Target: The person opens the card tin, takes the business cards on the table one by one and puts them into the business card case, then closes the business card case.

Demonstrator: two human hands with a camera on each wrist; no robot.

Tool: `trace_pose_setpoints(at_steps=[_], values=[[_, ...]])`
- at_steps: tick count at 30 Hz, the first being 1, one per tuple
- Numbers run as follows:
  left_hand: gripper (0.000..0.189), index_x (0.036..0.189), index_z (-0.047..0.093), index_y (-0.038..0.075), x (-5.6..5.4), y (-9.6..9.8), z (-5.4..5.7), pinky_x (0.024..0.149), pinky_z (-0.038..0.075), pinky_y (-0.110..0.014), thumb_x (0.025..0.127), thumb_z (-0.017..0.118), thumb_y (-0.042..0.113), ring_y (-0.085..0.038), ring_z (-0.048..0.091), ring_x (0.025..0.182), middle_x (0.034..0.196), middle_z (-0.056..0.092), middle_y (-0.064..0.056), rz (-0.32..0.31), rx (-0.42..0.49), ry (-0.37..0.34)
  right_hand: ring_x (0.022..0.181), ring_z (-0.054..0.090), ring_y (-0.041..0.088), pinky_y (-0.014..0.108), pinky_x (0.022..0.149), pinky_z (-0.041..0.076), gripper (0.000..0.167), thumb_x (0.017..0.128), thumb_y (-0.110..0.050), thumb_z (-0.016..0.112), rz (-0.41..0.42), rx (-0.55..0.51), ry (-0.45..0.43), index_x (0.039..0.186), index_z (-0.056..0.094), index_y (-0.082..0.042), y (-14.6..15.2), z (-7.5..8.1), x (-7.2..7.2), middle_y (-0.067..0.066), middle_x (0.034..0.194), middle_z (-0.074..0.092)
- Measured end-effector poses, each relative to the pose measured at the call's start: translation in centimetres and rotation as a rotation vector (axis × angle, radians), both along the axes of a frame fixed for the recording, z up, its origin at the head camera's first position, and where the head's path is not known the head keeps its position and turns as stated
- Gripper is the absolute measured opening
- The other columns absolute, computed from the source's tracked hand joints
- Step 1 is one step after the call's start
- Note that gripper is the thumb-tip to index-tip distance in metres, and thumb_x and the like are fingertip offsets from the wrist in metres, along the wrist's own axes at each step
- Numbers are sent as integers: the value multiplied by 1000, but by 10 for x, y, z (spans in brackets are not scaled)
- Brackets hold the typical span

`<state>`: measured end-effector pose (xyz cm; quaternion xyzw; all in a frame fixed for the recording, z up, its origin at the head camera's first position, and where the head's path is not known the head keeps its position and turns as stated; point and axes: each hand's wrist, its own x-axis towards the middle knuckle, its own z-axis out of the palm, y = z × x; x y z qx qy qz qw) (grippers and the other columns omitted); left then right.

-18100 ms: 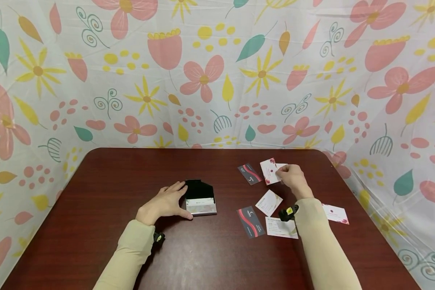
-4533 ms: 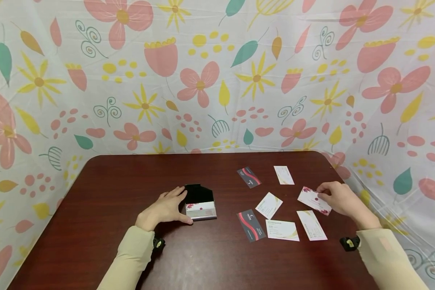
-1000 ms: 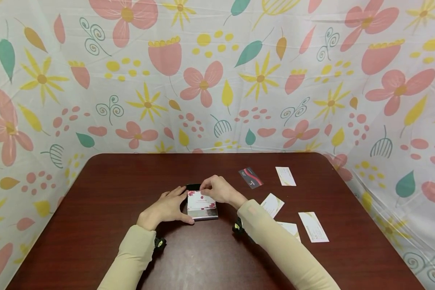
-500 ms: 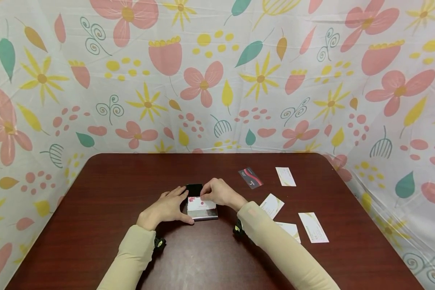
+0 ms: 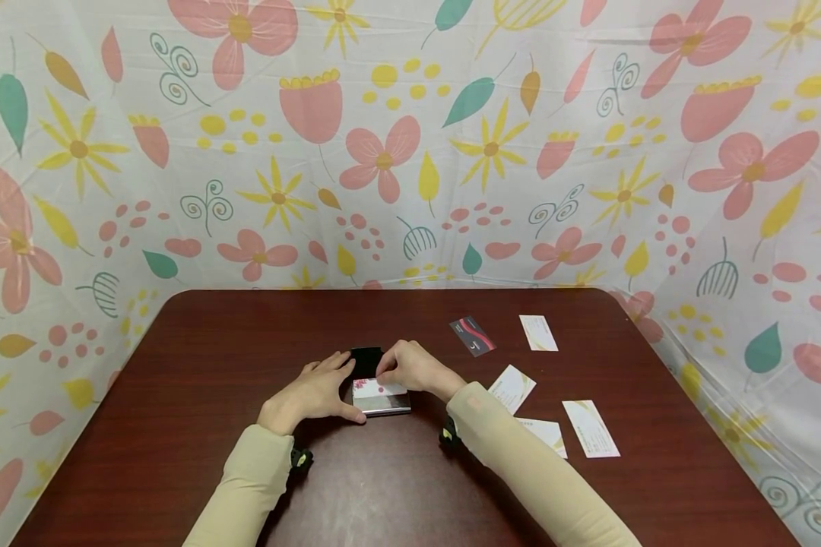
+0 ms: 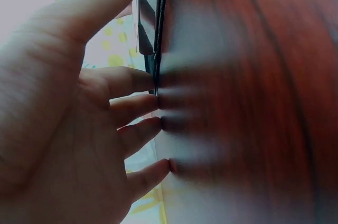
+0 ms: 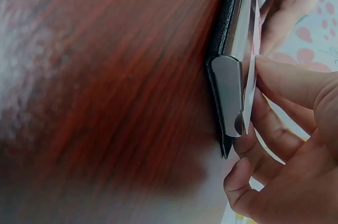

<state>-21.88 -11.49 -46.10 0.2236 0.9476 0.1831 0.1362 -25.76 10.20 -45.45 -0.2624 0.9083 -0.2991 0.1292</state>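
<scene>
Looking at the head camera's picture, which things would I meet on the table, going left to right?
Open black-and-silver card case, dark grey rectangular card with a wavy red stripe, slanted white rectangular card, upper white rectangular card with gold marking, rightmost white rectangular card.

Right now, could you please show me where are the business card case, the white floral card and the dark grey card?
business card case (image 5: 387, 404), head view: silver front panel.
white floral card (image 5: 371, 390), head view: exposed printed face.
dark grey card (image 5: 473, 336), head view: middle of face.
</scene>
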Motion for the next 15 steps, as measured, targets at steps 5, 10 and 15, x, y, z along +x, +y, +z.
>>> trace_pose_setpoints(at_steps=[5,10,15], values=[[108,150,36,1,0,0,0,113,17,-54,70,80,60,-32,18,146,158,26,-15,-1,0,-1,74,58,6,24,64,48,8,85,-14,77,4,1,-2,79,78,-20,-1,1,1,-11,79,69],[108,150,36,1,-1,-1,-1,113,16,-54,71,80,60,-32,17,146,158,25,-15,0,3,-4,70,58,6,24,63,49,7,85,-14,78,8,3,-10,80,79,-19,-2,1,2,-11,75,68],[108,150,37,1,0,-1,-2,113,16,-53,70,80,60,-32,17,146,158,26,-16,-1,9,-4,70,59,5,24,63,49,8,85,-14,78,16,2,-13,80,78,-19,-2,0,2,-13,73,68]])
